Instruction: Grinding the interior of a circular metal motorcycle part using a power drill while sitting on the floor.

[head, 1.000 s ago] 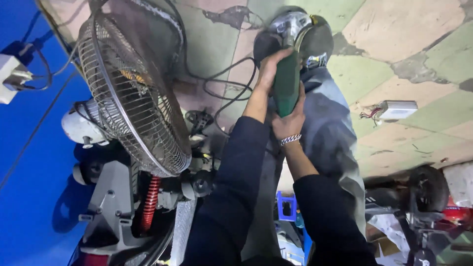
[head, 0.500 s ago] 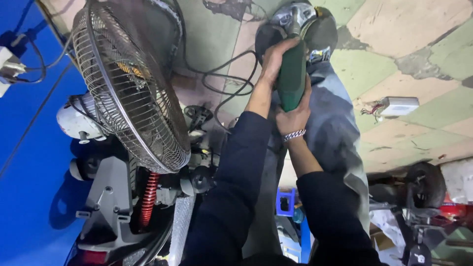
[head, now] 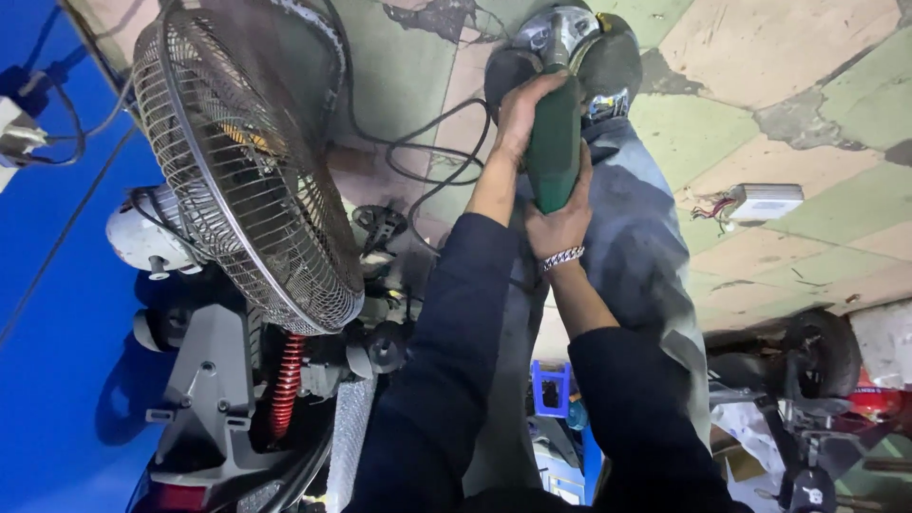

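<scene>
Both hands grip one power tool, an angle grinder [head: 556,133] with a dark green body and a silver gear head, held at arm's length in the upper middle of the head view. The left hand [head: 521,114] is clenched around the upper part of the body, just below the gear head, fingers wrapped over the left side. The right hand [head: 562,220] is clenched around the lower end of the green body; a metal bracelet [head: 562,257] sits on that wrist. Both forearms are covered by dark blue sleeves [head: 446,361].

The grinder's head lies against the top end of a long grey painted panel [head: 641,256], which runs from the tool down toward the lower right of the view. Whether the disc itself touches the panel cannot be told, as the guard and the left hand hide the contact point. A black cable [head: 427,152] loops just left of the left forearm.

To the left stands a wire-caged fan [head: 247,171], tilted, near the left arm but apart from it. Below the fan a red coil spring [head: 287,380] shows on a grey frame. A small white box with coloured wires [head: 765,201] lies on the floor [head: 817,76] of green and pale tiles, well apart to the right. A small black wheel [head: 822,351] sits at lower right.
</scene>
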